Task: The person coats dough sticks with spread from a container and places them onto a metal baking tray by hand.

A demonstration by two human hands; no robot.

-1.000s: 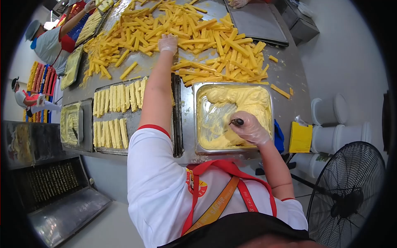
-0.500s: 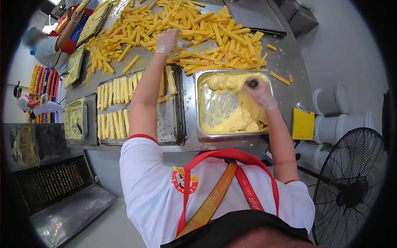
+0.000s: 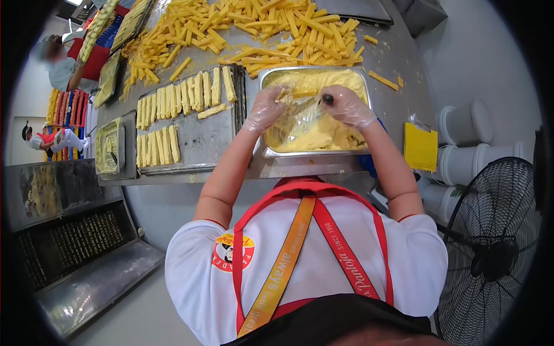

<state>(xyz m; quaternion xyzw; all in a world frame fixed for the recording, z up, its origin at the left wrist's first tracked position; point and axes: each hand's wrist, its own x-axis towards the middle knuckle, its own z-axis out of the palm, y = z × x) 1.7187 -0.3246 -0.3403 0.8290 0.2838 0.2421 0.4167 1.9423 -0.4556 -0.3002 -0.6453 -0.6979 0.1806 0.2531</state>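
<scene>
My left hand (image 3: 266, 109), in a clear plastic glove, is closed on one end of a yellow cake stick (image 3: 304, 92) above the left part of a metal pan (image 3: 317, 154). Pale yellow cream (image 3: 340, 79) is smeared over the pan's bottom and heaped along its sides. Facing it, my gloved right hand (image 3: 351, 108) grips a spreading knife by its dark handle (image 3: 328, 99); the blade is blurred near the stick. Left of the pan, a baking tray (image 3: 199, 144) carries two rows of cream-coated sticks (image 3: 156, 149), with one lying crosswise.
A large pile of plain yellow sticks (image 3: 265, 29) covers the back of the steel table. Smaller pans (image 3: 109, 150) stand at left, where another person (image 3: 66, 69) lifts a tray. White buckets (image 3: 464, 124) and a black fan (image 3: 490, 248) are at right.
My left hand has come back from the stick pile to the pan, bringing a stick. My right hand has shifted left toward it with the knife. The other person's tray has moved.
</scene>
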